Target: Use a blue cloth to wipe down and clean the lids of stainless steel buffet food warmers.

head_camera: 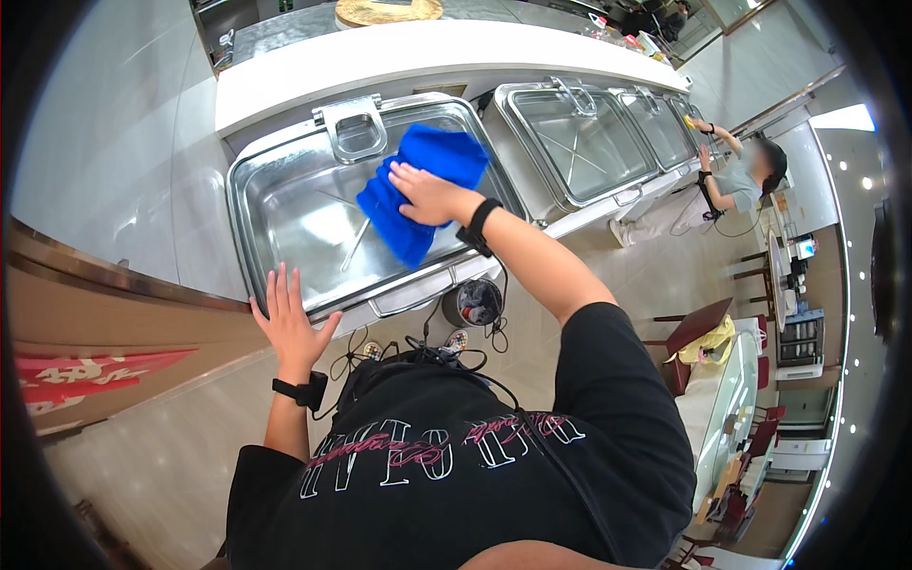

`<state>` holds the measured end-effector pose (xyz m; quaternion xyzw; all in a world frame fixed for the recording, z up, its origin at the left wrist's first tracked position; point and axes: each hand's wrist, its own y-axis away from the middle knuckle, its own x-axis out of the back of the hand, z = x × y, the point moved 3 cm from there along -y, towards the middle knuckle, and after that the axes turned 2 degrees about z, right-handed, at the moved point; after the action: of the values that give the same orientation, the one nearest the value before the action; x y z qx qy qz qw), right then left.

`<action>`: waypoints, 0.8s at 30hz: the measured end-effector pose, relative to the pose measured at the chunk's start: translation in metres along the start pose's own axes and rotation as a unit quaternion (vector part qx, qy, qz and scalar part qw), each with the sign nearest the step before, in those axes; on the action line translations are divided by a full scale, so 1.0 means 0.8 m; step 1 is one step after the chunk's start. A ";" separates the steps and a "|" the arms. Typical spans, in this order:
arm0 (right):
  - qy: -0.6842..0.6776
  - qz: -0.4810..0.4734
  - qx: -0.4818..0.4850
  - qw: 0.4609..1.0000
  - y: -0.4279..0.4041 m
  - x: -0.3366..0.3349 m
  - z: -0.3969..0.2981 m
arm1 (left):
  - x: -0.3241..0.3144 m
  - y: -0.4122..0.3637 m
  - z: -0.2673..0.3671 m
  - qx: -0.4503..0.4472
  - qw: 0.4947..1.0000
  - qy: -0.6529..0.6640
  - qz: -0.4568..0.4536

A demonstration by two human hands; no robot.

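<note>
Under my right hand (427, 196) lies a bunched blue cloth (447, 157), pressed against the glass lid (299, 214) of a rectangular metal chafing dish. The cloth covers the right part of the lid, from near the far rim to the near rim. My left hand (292, 313) has its fingers spread and rests at the near left corner of the lid's metal frame, holding nothing. A chrome hinge bracket (356, 128) stands at the lid's far edge. Along the near edge runs a metal handle (413, 293).
More chafing dishes (581, 142) continue to the right along a white counter ledge (442, 53). Beside the farther ones stands another person (734, 178), with a yellow cloth (689, 122) at one hand. A bin (473, 303) and loose cables are near my feet. A wooden board (388, 12) lies beyond.
</note>
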<state>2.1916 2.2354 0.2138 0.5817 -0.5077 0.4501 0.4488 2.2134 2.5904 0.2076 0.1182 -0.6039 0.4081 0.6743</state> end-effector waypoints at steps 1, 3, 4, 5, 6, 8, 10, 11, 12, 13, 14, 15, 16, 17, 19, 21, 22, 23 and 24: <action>0.011 0.018 0.029 0.999 0.010 0.002 0.004 | 0.001 0.001 0.000 0.003 1.000 0.001 -0.002; -0.029 0.028 -0.085 0.996 0.022 0.025 0.043 | 0.004 0.000 0.001 0.005 1.000 -0.001 -0.003; -0.012 0.055 -0.176 0.983 0.033 0.034 0.074 | 0.005 -0.003 0.001 0.006 1.000 -0.003 -0.001; 0.048 0.070 -0.231 0.969 0.047 0.031 0.114 | 0.005 -0.006 0.002 0.005 1.000 -0.003 0.001; 0.048 0.066 -0.241 0.967 0.057 0.029 0.133 | 0.003 -0.006 0.002 0.003 1.000 0.001 0.001; 0.063 0.074 -0.169 0.981 0.062 0.011 0.152 | 0.003 -0.009 0.002 -0.004 1.000 0.006 0.001; -0.041 0.013 -0.051 0.998 0.049 0.026 0.078 | 0.001 -0.002 -0.001 0.006 1.000 0.003 -0.001; -0.070 -0.006 -0.006 0.998 0.050 0.023 0.033 | 0.001 -0.002 0.000 0.005 1.000 0.004 -0.002; -0.073 -0.029 0.042 0.996 0.061 0.025 -0.015 | 0.000 -0.001 -0.001 0.004 1.000 0.002 -0.001; -0.063 -0.042 0.086 0.993 0.073 0.002 -0.037 | 0.001 -0.004 -0.001 0.000 1.000 -0.001 0.002; -0.098 -0.031 0.101 0.990 0.084 0.010 -0.068 | -0.001 -0.005 -0.002 -0.001 1.000 0.000 0.000; -0.066 -0.046 0.089 0.993 0.088 0.012 -0.072 | -0.001 -0.005 -0.002 0.001 1.000 -0.002 0.000; -0.077 -0.020 0.084 0.993 0.089 0.009 -0.064 | 0.000 -0.004 -0.001 0.004 1.000 -0.005 0.001; -0.088 0.006 0.079 0.993 0.089 0.007 -0.052 | 0.000 -0.002 -0.001 0.003 1.000 -0.005 -0.001; -0.041 0.025 -0.037 0.998 0.090 0.015 -0.018 | 0.001 -0.004 -0.001 0.004 1.000 -0.003 -0.007; 0.012 0.072 -0.067 0.995 0.091 0.013 0.036 | 0.001 -0.004 -0.001 0.001 1.000 0.001 -0.008; 0.023 0.085 -0.082 0.993 0.093 0.023 0.049 | 0.000 -0.004 -0.001 0.001 1.000 0.007 -0.007; 0.041 0.133 -0.089 0.986 0.090 0.037 0.062 | 0.000 -0.005 -0.002 0.003 1.000 0.006 -0.005; 0.033 0.107 -0.151 0.982 0.085 0.044 0.079 | 0.001 -0.005 -0.001 0.004 1.000 0.005 -0.008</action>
<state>2.1307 2.1611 0.2407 0.4343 -0.6139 0.4329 0.4971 2.2167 2.5883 0.2095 0.1237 -0.5981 0.4056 0.6801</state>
